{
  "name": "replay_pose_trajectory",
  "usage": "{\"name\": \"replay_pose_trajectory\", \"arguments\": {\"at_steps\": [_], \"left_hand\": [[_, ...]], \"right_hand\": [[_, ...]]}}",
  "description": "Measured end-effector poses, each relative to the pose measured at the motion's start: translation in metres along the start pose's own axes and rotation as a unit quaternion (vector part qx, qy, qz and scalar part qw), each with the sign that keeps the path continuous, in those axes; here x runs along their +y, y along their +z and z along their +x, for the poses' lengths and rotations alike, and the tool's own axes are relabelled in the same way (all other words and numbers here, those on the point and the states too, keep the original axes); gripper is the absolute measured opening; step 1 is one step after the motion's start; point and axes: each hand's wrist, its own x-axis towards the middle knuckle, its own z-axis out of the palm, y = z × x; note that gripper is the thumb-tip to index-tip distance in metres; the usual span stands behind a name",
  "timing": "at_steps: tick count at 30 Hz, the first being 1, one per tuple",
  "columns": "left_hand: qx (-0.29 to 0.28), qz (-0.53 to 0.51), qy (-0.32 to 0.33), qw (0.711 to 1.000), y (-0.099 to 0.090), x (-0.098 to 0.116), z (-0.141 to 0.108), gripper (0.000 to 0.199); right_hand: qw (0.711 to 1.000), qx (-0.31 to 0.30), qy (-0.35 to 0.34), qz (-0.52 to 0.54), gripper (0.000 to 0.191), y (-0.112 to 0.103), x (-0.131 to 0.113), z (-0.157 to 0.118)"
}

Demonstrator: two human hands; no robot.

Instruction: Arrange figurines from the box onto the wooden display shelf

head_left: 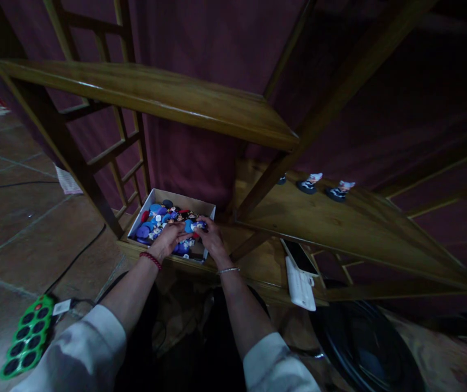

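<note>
A shallow white cardboard box [211,209] sits on the low wooden shelf, filled with small figurines on round blue, purple, red and dark bases. Over its right part, my right hand [213,239] pinches a small blue-and-white figurine [198,224]. From the other side my left hand [170,238], wearing a red bead bracelet, has its fingers closed at the figurine's blue base. The fingertips partly cover the figurine, so its details are hard to make out. A silver bracelet circles my right wrist.
On the higher wooden shelf [327,223] to the right stand figurines [309,183] on dark bases. A phone [300,256] and a white object [300,286] lie lower down. A green power strip [29,335] with a cable rests on the tiled floor. Wooden bars surround the box.
</note>
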Motion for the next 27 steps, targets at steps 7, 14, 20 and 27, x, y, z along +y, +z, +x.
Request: {"name": "replay_pose_trajectory", "arguments": {"at_steps": [7, 14, 20, 27], "left_hand": [[0.019, 0.005, -0.016, 1.000, 0.0022, 0.0019, 0.0001, 0.008], [0.011, -0.019, -0.037, 0.999, 0.0064, 0.0051, -0.0026, 0.012], [-0.003, -0.032, -0.046, 0.998, 0.0082, 0.0077, -0.0067, 0.015], [-0.005, -0.023, -0.043, 0.999, 0.0065, 0.0067, -0.0051, 0.014]], "right_hand": [[1.000, 0.005, 0.006, -0.001, 0.029, 0.0004, 0.0020, 0.0005], [1.000, 0.011, 0.015, -0.016, 0.031, -0.0016, -0.0028, -0.0004], [1.000, 0.006, 0.017, 0.007, 0.032, 0.0000, -0.0021, 0.0001], [1.000, 0.011, 0.018, 0.007, 0.033, 0.0019, 0.0002, 0.0007]]}}
